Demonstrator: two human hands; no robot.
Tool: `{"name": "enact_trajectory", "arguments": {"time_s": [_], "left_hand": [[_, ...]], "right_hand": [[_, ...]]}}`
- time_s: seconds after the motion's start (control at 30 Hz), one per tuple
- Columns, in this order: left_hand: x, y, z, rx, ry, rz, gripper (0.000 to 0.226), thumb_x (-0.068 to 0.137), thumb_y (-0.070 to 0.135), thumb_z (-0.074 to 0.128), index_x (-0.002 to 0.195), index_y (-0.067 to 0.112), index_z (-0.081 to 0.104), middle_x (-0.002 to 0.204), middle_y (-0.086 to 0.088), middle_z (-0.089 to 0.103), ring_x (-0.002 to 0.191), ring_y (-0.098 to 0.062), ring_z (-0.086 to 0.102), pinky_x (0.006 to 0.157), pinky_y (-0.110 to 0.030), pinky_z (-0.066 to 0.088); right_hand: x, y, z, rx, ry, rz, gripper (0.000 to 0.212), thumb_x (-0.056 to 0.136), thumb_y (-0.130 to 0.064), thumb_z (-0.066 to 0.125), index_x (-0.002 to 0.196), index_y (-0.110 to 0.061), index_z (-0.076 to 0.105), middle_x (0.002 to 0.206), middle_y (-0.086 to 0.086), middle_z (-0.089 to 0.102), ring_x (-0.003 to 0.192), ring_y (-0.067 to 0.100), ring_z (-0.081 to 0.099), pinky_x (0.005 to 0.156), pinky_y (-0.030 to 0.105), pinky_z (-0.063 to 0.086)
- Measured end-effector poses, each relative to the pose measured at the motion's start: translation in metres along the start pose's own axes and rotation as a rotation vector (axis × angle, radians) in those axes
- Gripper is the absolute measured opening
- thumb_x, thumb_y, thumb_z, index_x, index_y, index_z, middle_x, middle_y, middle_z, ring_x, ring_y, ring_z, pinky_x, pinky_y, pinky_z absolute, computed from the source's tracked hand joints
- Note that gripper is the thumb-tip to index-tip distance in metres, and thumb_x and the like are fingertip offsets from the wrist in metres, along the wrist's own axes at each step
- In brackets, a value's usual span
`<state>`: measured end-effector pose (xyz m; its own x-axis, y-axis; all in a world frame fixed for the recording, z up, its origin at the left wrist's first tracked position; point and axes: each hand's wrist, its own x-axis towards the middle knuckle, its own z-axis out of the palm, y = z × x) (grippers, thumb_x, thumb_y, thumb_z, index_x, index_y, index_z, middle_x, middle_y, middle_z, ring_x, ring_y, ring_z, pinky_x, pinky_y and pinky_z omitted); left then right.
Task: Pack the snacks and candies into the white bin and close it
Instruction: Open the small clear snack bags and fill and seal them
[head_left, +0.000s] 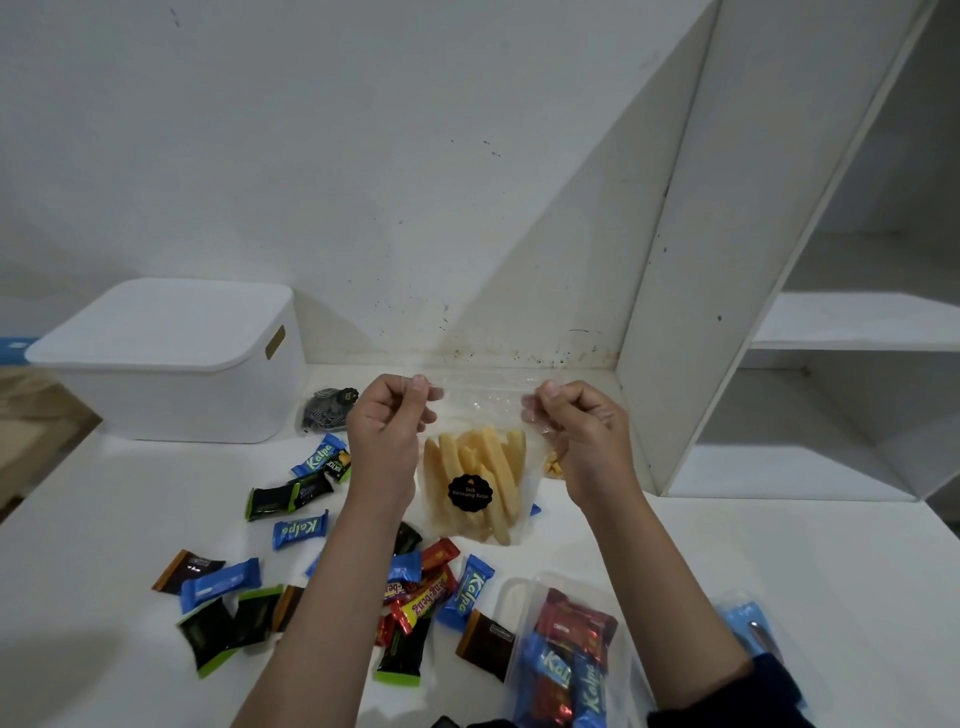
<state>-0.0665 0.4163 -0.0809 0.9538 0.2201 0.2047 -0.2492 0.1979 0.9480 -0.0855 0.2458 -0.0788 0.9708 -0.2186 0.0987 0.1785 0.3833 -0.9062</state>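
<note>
A white table (779, 545) runs up to a white wall (311, 156) — dark specks and stains dot the wall near where the two meet. At the right, a white shelf unit (753, 260) stands on the table, its side panel slanting across the view — open shelves behind it.

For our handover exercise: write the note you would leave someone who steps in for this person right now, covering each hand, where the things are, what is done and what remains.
Left hand and right hand each pinch a top corner of the clear bag of cheese sticks, held up above the table.
The white bin stands at back left with its lid on.
Loose wrapped candies lie scattered on the table; more fill a clear container near the right forearm; a dark snack bag sits beside the bin.
Done: nothing visibly packed.
Left: open the bin, load everything, close it.
</note>
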Motion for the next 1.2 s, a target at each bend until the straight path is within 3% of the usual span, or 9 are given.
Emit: {"name": "enact_trajectory", "arguments": {"time_s": [0.13,0.2,0.3,0.43,0.57,0.67,0.8,1.0,1.2], "left_hand": [[-0.002,-0.001,-0.003,-0.089,-0.001,-0.055,0.027,0.093,0.008,0.052,0.068,0.016,0.058,0.063,0.005,0.068,0.055,-0.004,0.053,0.062,-0.023,0.041],[-0.004,-0.001,-0.003,-0.132,-0.007,-0.076,0.033,0.093,0.008,0.052,0.064,0.019,0.06,0.063,0.005,0.067,0.056,-0.006,0.051,0.062,-0.024,0.04],[-0.008,0.003,-0.002,-0.165,-0.017,-0.114,0.033,0.094,0.01,0.052,0.062,0.019,0.06,0.063,0.004,0.065,0.055,-0.007,0.049,0.061,-0.026,0.038],[-0.013,0.008,-0.001,-0.134,-0.047,-0.153,0.033,0.094,0.012,0.052,0.063,0.018,0.061,0.065,0.002,0.064,0.058,-0.01,0.049,0.06,-0.028,0.038],[-0.016,0.01,0.0,-0.099,-0.11,-0.187,0.022,0.094,0.018,0.053,0.075,0.009,0.062,0.07,0.001,0.068,0.061,-0.009,0.051,0.061,-0.027,0.04],[-0.016,0.011,-0.001,-0.03,-0.171,-0.2,0.016,0.081,0.029,0.066,0.077,0.014,0.064,0.077,0.001,0.07,0.063,-0.006,0.053,0.063,-0.025,0.044],[-0.017,0.011,0.003,0.041,-0.182,-0.224,0.009,0.076,0.012,0.073,0.078,0.019,0.066,0.077,-0.003,0.068,0.057,0.0,0.055,0.062,-0.025,0.041],[-0.016,0.011,0.005,0.025,-0.142,-0.238,0.019,0.073,0.004,0.074,0.084,0.019,0.068,0.066,0.009,0.068,0.057,0.002,0.058,0.061,-0.023,0.04],[-0.012,0.009,0.005,-0.033,-0.086,-0.179,0.032,0.073,-0.01,0.069,0.09,0.017,0.062,0.065,0.009,0.068,0.068,-0.001,0.065,0.07,-0.02,0.049]], "right_hand": [[-0.001,0.001,0.005,0.057,-0.047,0.029,0.01,0.08,-0.019,0.066,0.073,-0.011,0.067,0.069,0.002,0.069,0.07,0.016,0.066,0.066,0.027,0.055],[-0.001,0.003,0.004,-0.014,-0.107,0.055,0.02,0.071,-0.025,0.071,0.083,-0.009,0.07,0.074,0.003,0.07,0.073,0.018,0.065,0.069,0.028,0.055],[-0.004,0.005,0.006,-0.139,-0.128,0.054,0.014,0.069,-0.022,0.074,0.078,-0.01,0.072,0.073,0.004,0.071,0.073,0.017,0.066,0.071,0.027,0.053],[-0.006,0.011,0.007,-0.073,-0.064,0.068,0.005,0.072,-0.017,0.077,0.069,-0.015,0.073,0.07,0.006,0.07,0.071,0.02,0.064,0.072,0.033,0.051],[-0.007,0.014,0.007,-0.034,-0.021,0.036,0.025,0.084,-0.001,0.065,0.066,-0.017,0.072,0.072,0.005,0.069,0.076,0.024,0.062,0.074,0.036,0.048],[-0.007,0.015,0.007,0.009,0.0,0.021,0.029,0.086,0.002,0.061,0.067,-0.017,0.071,0.073,0.005,0.071,0.078,0.025,0.063,0.073,0.033,0.049],[-0.008,0.017,0.008,0.018,-0.013,-0.005,0.023,0.085,0.005,0.061,0.07,-0.01,0.068,0.073,0.007,0.07,0.079,0.026,0.064,0.075,0.032,0.051],[-0.009,0.018,0.008,0.008,-0.052,-0.052,0.011,0.084,0.006,0.061,0.075,-0.001,0.058,0.075,0.005,0.069,0.081,0.02,0.066,0.077,0.025,0.053],[-0.01,0.022,0.008,-0.08,-0.058,0.019,0.004,0.082,-0.006,0.068,0.079,-0.007,0.071,0.074,0.005,0.072,0.077,0.017,0.068,0.075,0.026,0.052]]}}
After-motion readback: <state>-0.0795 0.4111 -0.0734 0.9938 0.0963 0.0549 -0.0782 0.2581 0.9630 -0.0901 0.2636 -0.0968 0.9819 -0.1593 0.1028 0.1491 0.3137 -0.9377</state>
